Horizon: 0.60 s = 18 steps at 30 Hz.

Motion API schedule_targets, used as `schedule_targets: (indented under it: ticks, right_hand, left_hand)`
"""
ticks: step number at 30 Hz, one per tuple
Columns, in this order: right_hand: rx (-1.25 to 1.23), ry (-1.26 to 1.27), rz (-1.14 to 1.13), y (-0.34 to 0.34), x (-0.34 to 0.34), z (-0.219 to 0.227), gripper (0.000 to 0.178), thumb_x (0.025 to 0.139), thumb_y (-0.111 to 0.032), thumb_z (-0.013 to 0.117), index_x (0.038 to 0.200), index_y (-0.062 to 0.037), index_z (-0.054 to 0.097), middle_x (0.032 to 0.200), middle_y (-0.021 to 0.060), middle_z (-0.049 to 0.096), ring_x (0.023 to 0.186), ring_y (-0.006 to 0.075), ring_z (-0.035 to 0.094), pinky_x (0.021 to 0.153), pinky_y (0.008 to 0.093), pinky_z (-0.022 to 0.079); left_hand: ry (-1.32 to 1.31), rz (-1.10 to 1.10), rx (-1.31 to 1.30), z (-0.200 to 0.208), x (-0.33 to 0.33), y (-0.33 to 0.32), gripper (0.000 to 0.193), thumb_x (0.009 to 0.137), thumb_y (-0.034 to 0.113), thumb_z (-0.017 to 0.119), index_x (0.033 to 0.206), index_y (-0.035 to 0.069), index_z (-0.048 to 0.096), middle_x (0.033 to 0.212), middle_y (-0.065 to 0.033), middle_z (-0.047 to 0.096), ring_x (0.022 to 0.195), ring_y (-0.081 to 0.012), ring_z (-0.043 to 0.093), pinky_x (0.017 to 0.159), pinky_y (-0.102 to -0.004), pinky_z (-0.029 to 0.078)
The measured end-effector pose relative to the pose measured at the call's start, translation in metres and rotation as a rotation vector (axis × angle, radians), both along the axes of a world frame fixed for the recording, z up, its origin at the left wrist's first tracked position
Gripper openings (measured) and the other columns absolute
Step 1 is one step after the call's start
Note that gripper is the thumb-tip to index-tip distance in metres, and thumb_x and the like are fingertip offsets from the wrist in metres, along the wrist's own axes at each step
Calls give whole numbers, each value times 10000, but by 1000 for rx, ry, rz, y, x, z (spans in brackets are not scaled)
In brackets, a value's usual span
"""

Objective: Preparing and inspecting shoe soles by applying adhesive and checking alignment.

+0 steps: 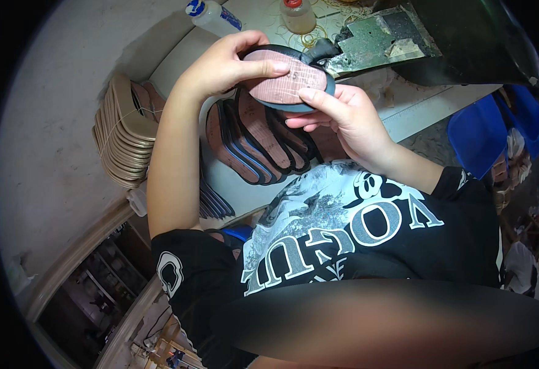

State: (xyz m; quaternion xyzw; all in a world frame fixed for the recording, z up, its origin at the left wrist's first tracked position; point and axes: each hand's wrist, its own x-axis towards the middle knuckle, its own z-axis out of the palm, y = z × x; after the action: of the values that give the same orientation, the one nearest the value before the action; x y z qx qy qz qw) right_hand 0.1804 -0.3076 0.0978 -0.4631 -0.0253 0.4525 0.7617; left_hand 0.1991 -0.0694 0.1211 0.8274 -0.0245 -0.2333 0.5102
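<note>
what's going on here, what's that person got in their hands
A person holds a pinkish, dark-rimmed, sole-shaped piece up over a white table. The left grip has it from one end and the right grip from the other, both thumbs on the pinkish face. Similar pieces overlap in a row just below, and a tan bundle sits to the left.

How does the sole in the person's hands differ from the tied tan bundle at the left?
The held sole has a pinkish face and a dark rim; the tan bundle is tan-gold.
The held sole is gripped by the left hand and right hand; neither hand touches the tan bundle.
The tan bundle has many pieces tied in a stack, while the held sole is apart from it.
Both show rounded ends.
</note>
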Motion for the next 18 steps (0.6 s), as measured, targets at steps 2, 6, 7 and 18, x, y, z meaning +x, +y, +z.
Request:
schedule_targets:
  ticks: [2, 6, 7, 18]
  right_hand:
    - [5, 11, 9, 0, 2, 0, 378, 951, -320, 571, 1091, 25, 638, 983, 112, 695, 862, 161, 690, 735, 225, 507]
    - [11, 55, -1, 1, 7, 0, 390, 951, -319, 568, 1070, 46, 635, 975, 130, 695, 853, 179, 697, 733, 230, 518]
    - [-2, 58, -6, 2, 7, 0, 393, 950, -321, 568, 1065, 49, 635, 976, 136, 695, 842, 183, 700, 721, 229, 522]
    - [-67, -145, 100, 6, 9, -7, 295, 877, -269, 660, 973, 10, 647, 887, 83, 687, 777, 116, 659, 706, 212, 515]
  left_hand:
    - [63, 135, 17, 3, -8, -2, 398, 773, 375, 772, 936, 55, 602, 794, 14, 588, 722, -63, 532, 638, -208, 431]
    - [94, 238, 10, 7, -20, -7, 395, 782, 378, 770, 912, 45, 602, 758, 24, 581, 683, -52, 518, 597, -201, 410]
    - [75, 243, 28, 0, -23, -4, 394, 784, 381, 768, 910, 43, 609, 758, 25, 584, 671, -51, 514, 578, -203, 400]
    - [185, 465, 90, -7, -48, -31, 470, 804, 447, 735, 864, -15, 675, 720, -36, 644, 608, -71, 573, 536, -201, 446]
